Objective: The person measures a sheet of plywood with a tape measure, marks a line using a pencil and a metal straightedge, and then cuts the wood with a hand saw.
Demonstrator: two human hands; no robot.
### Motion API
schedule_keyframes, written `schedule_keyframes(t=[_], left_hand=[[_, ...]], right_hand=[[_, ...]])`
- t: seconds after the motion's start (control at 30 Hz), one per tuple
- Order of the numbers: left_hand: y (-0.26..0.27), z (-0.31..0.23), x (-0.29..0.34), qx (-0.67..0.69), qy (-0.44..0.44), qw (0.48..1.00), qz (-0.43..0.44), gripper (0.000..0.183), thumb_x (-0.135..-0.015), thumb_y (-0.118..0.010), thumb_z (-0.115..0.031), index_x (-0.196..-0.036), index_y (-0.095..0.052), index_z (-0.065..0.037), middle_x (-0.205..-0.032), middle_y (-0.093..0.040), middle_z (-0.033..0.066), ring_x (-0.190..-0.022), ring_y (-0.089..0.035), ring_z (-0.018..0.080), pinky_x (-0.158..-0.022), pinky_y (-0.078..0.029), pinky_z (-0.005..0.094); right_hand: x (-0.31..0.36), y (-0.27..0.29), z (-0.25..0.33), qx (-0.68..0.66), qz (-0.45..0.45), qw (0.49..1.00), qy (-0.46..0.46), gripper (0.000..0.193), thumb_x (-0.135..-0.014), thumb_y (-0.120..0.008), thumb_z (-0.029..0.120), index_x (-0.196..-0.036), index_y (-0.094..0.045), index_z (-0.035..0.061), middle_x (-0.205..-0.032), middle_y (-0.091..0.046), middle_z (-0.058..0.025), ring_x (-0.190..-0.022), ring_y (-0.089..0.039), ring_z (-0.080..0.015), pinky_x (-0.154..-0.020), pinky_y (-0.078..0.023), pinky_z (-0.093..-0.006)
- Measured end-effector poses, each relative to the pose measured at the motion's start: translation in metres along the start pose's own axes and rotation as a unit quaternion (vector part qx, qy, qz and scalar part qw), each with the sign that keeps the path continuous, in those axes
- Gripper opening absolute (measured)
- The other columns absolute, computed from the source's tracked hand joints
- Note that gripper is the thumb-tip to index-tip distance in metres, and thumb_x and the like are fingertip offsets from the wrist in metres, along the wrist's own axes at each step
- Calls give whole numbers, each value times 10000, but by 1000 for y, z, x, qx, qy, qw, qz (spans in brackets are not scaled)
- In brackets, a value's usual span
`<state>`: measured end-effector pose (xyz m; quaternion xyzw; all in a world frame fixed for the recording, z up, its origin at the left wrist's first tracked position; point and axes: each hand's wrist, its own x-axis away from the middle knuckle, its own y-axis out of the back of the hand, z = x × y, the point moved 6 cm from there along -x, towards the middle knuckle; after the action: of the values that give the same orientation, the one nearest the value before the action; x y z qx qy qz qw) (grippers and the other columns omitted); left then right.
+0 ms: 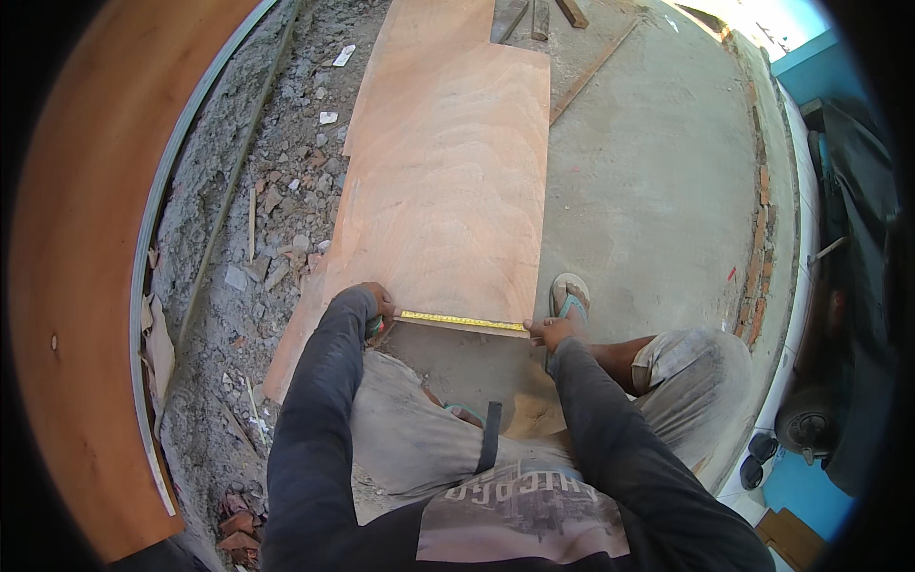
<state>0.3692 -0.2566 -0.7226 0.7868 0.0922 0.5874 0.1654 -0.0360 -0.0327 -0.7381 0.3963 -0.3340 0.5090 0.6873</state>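
A yellow tape measure [462, 320] is stretched across the near edge of a large plywood sheet [448, 191]. My left hand [379, 300] is closed at the tape's left end, where a bit of a dark greenish case shows below the fingers. At the right corner of the sheet, my right hand [553, 333] pinches the other end of the tape. The blade lies nearly straight between both hands, along the edge. The sheet is pale pinkish brown, with a notch cut at its far right and a strip reaching toward me on the left.
Rubble [286, 205] and broken concrete run along the left, beside an upright orange-brown board [71, 286]. Smooth concrete floor [658, 181] stretches to the right. Wood offcuts [596, 71] lie at the far end. My sandalled foot [570, 294] rests near the sheet's right edge.
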Motion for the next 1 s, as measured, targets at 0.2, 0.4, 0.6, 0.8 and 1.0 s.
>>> schedule_keyframes(t=[0.2,0.4,0.6,0.8,1.0], left_hand=[[9,1,0,-65,81,994,-23,461,-830,-756,-621,-979,-830,-191,-994,-786,71,-963,-736,282,-857,-549,418],[16,33,13,-75,161,983,-41,474,-873,-731,-598,-1075,-808,-176,-1047,-785,54,-1013,-738,245,-883,-551,414],[9,51,27,-57,225,969,-79,489,-880,-753,-557,-1119,-788,-132,-1045,-789,43,-1037,-741,216,-893,-556,409],[9,54,29,-40,242,966,-84,552,-844,-796,-548,-1207,-761,-134,-1160,-772,55,-1106,-729,238,-920,-555,403],[13,46,17,-24,239,966,-98,563,-831,-812,-534,-1225,-755,-136,-1222,-755,58,-1146,-718,247,-938,-554,400]], right_hand=[[-7,-4,0,24,32,999,27,289,-931,-802,271,-806,-705,29,-714,-684,-18,-551,-595,-110,-535,-428,-267],[-11,-6,-1,32,39,999,20,270,-936,-790,257,-817,-719,26,-747,-704,-52,-591,-623,-138,-589,-480,-288],[3,8,44,216,-238,930,178,315,-1003,-668,319,-987,-723,9,-802,-722,-94,-802,-678,-224,-761,-523,-373],[1,-55,121,101,-65,950,288,368,-1078,-484,281,-1376,-586,91,-910,-713,-191,-780,-676,-391,-767,-533,-471],[17,-100,156,219,-77,905,356,473,-1085,-491,188,-1542,-370,193,-776,-606,-125,-658,-603,-262,-710,-511,-458]])
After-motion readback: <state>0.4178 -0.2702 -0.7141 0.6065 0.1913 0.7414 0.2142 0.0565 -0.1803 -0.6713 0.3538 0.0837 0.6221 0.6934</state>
